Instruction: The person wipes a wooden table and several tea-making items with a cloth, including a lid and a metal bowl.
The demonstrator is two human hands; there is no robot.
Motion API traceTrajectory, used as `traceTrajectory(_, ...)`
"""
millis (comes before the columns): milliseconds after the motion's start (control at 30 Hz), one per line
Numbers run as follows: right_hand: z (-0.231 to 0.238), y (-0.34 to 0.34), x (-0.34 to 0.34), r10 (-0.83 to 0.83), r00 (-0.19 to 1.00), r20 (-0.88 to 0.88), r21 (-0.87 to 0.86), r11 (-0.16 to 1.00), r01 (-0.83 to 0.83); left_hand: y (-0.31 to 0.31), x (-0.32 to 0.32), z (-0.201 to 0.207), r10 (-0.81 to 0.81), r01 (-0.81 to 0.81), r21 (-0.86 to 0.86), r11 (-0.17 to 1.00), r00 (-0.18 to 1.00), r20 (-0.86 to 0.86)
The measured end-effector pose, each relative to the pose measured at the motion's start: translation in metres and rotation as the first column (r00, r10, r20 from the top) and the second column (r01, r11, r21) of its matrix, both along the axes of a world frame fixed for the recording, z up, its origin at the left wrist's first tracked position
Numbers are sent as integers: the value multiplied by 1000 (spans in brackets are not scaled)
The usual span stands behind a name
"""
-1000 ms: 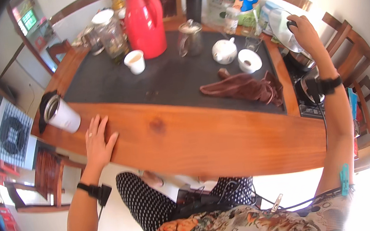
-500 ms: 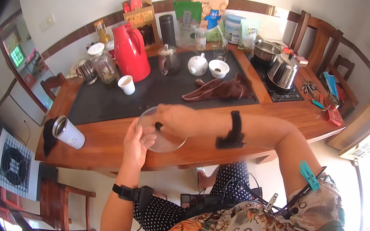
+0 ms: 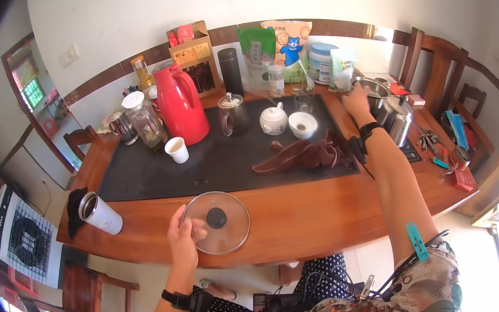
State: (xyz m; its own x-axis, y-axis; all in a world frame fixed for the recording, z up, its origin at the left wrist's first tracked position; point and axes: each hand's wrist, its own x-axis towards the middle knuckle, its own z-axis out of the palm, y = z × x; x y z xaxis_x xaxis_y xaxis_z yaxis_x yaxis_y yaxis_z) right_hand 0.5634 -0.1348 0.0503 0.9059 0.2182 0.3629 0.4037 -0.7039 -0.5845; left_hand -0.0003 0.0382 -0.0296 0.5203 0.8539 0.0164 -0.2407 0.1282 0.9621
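Note:
My left hand (image 3: 184, 236) pinches the rim of a round glass lid (image 3: 231, 232) with a black knob (image 3: 215, 218). The lid is above the table's front edge, its knob facing up. Over at the right, my right hand (image 3: 356, 102) reaches to the left side of a shiny metal pot (image 3: 377, 91). Its fingers are curled at the pot's rim, partly hidden by the hand itself. A steel kettle (image 3: 396, 121) stands just nearer than the pot, beside my right wrist.
A brown cloth (image 3: 300, 155), white teapot (image 3: 273, 120), white bowl (image 3: 303, 125) and white cup (image 3: 177, 151) sit on the dark tea board (image 3: 227, 175). Behind stands a red thermos jug (image 3: 182, 108). A white tumbler (image 3: 102, 215) is at left, keys (image 3: 429, 142) at right.
My right hand has left the lid's knob and moved right and away to the metal pot. My left hand still holds the lid by its rim. The view has tilted up slightly.

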Motion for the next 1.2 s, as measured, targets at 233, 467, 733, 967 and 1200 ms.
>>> traceTrajectory(233,-4,0,27,-117,990,-83,-76,991,110,-9,-15,7,-43,40,69,997,998,52)
traceTrajectory(467,-14,-12,50,-282,952,123,0,959,284,-13,-12,6,-56,54,98,994,998,17)
traceTrajectory(733,25,-16,-4,-88,913,399,195,981,10,-13,-3,9,-73,69,76,995,996,43)
traceTrajectory(967,66,-33,-186,511,721,469,140,762,-632,-11,-17,7,-64,89,-103,991,973,223)
traceTrajectory(1200,39,-45,-348,818,529,227,155,505,-849,-49,-113,12,-42,138,-237,962,927,372)
